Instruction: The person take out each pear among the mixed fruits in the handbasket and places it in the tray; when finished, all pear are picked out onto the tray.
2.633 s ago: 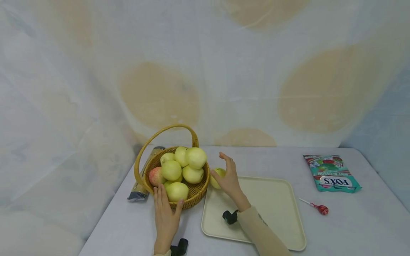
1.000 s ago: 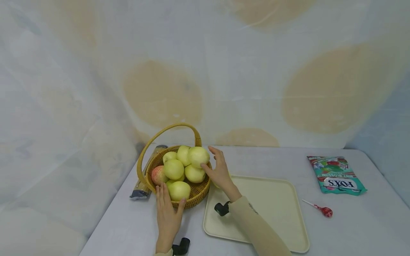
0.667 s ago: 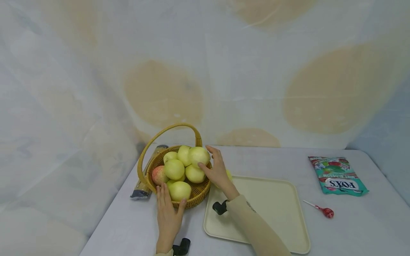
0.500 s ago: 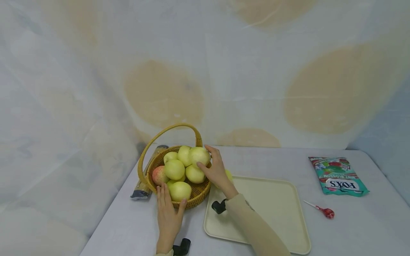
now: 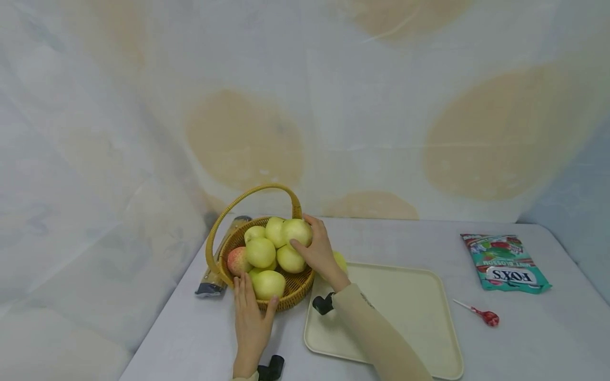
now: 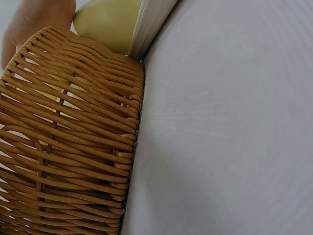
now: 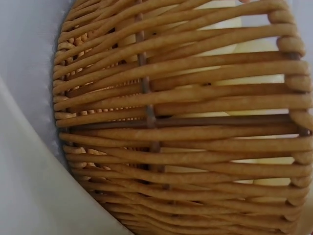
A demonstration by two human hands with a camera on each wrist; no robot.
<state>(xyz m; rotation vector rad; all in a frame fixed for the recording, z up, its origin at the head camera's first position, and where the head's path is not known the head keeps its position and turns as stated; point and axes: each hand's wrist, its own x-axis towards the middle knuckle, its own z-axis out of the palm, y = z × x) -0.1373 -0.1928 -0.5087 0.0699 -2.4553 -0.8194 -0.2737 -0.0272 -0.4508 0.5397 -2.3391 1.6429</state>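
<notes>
A wicker basket (image 5: 297, 299) with an arched handle stands on the left of the table, holding several yellow-green apples and one reddish fruit (image 5: 238, 261). My left hand (image 5: 251, 323) rests against its near left rim, fingers straight and thumb spread. At the right side of the pile my right hand (image 5: 320, 254) has its thumb and fingers around the topmost right apple (image 5: 296, 232), which still sits on the others. Another apple (image 5: 340, 261) lies by the tray's far left corner, partly hidden behind that hand. Both wrist views show mostly the basket's woven wall (image 6: 73, 122).
A cream tray (image 5: 395, 312) lies to the right of the basket, under my right forearm. Further right are a green Fox's candy bag (image 5: 507, 264) and a red lollipop (image 5: 488, 317). A long brown packet (image 5: 211, 286) lies behind the basket's left side.
My right hand has moved left from beside the apple at the tray to the basket's upper right apple, and its thumb and fingers have come around it. The left hand stays at the rim.
</notes>
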